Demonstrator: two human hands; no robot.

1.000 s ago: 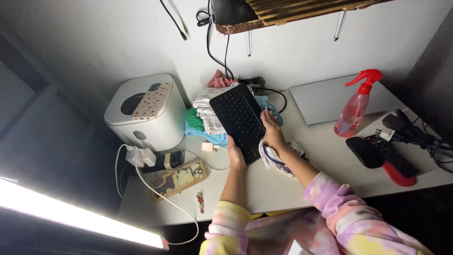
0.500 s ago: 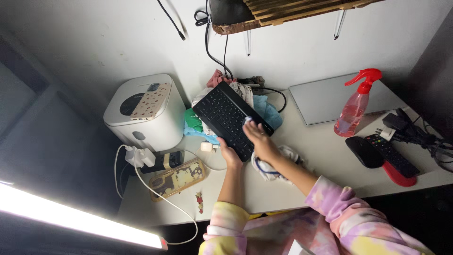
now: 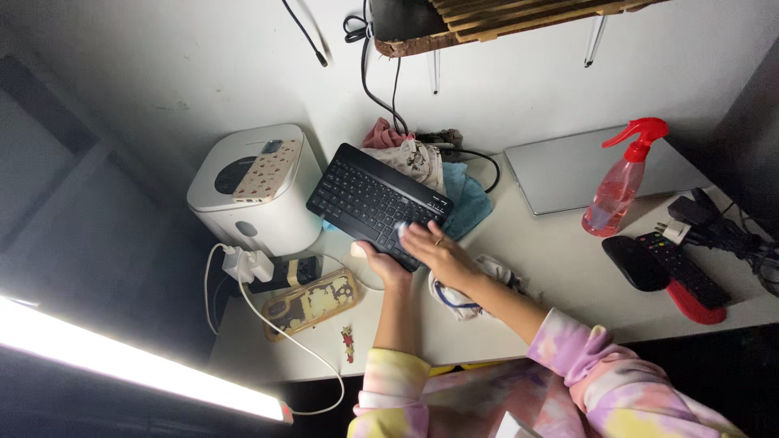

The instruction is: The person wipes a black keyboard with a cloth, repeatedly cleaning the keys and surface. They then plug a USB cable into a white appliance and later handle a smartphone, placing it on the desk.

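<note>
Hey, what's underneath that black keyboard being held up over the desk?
Under the black keyboard a pile of cloths shows at its far edge: a patterned white one, a pink one, a blue one. Whatever lies directly beneath is covered.

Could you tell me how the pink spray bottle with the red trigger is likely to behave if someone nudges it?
The spray bottle stands upright, tall on a narrow base, so a push near the red trigger would probably tip it. It looks like thin see-through plastic, likely light. Its smooth round body might roll toward the laptop if it fell.
</note>
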